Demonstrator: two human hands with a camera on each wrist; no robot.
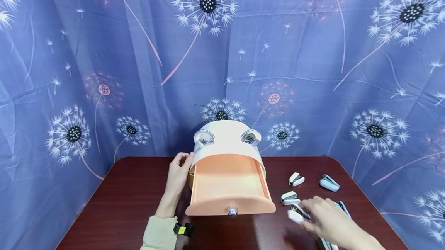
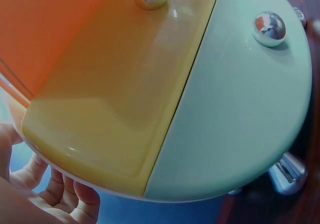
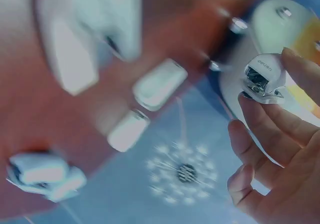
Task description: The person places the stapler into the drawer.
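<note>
A rounded cabinet [image 1: 227, 136] with a white top stands on the table, its peach drawer [image 1: 208, 205] pulled out and bare inside. At its left side, my left hand [image 1: 179, 172] rests its fingertips against the wall; in the left wrist view the fingers bend loosely beside the cabinet's edge. My right hand [image 1: 325, 217] holds a small white stapler [image 1: 295, 214] right of the drawer, pinched between thumb and fingers in the right wrist view. Two other white staplers, a nearer one [image 1: 290, 198] and a farther one [image 1: 296, 179], lie just beyond it.
A light-blue stapler [image 1: 329, 183] lies at the table's right, with another blue one [image 1: 343, 208] partly behind my right hand. More staplers [image 1: 326, 243] show under my right forearm. A blue dandelion-print curtain [image 1: 222, 68] hangs around the dark red table [image 1: 139, 188].
</note>
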